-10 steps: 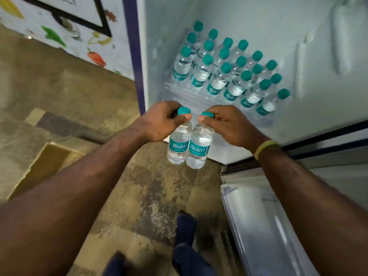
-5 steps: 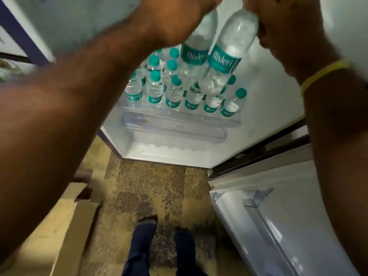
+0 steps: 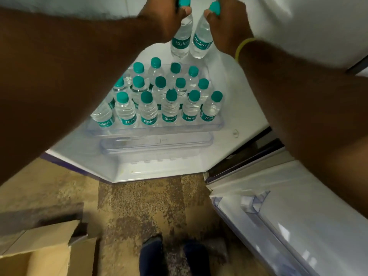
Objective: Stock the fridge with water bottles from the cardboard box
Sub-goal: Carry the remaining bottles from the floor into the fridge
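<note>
The left hand (image 3: pixel 165 18), at the top centre of the frame, curls its fingers round the teal cap of one water bottle (image 3: pixel 180 41), which hangs upright below it. Touching it on the right hangs a second bottle (image 3: pixel 201 43), gripped the same way at its cap by the right hand (image 3: pixel 227 26), whose wrist wears a yellow band (image 3: pixel 242 47). Lower left lies the open cardboard box (image 3: pixel 45 253) on the floor. In the middle of the frame, directly below the held pair, the stocked bottles (image 3: pixel 169 108) stand in rows on a clear shelf (image 3: pixel 155 129) of the white fridge (image 3: pixel 249 108). Dark shoes (image 3: pixel 153 255) show at bottom centre.
</note>
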Available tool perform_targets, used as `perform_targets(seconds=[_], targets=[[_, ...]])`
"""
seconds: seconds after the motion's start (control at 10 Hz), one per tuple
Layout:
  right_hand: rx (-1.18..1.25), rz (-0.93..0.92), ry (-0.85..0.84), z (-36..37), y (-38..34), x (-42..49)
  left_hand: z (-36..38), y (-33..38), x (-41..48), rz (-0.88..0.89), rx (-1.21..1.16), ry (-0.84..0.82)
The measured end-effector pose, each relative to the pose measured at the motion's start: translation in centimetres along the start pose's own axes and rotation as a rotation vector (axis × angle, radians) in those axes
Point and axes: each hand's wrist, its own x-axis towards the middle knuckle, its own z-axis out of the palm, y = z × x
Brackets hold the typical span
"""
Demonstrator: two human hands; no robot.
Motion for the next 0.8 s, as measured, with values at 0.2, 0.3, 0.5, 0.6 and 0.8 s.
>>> perform_targets(seconds=[0.2,0.3,0.5,0.6,0.8], targets=[[-0.128,0.151,-0.104,3.4,3.6,0.3,3.1,-2.1,3.8,-0.037,0.007,-0.084],[-0.166,0.171,-0.165,4.2,4.7,0.0,4.5,-3.0,3.9,-0.034,0.11,-0.094],[-0.243,0.219,-0.293,5.9,6.9,-0.5,6.9,-5.0,4.8,-0.068,0.213,-0.222],[-0.26,0.213,-0.306,6.0,7.4,-0.2,7.9,-5.1,5.3,-0.07,0.227,-0.278],[-0.261,0.206,-0.326,6.0,7.4,0.4,8.1,-5.2,5.9,-0.048,0.287,-0.361]])
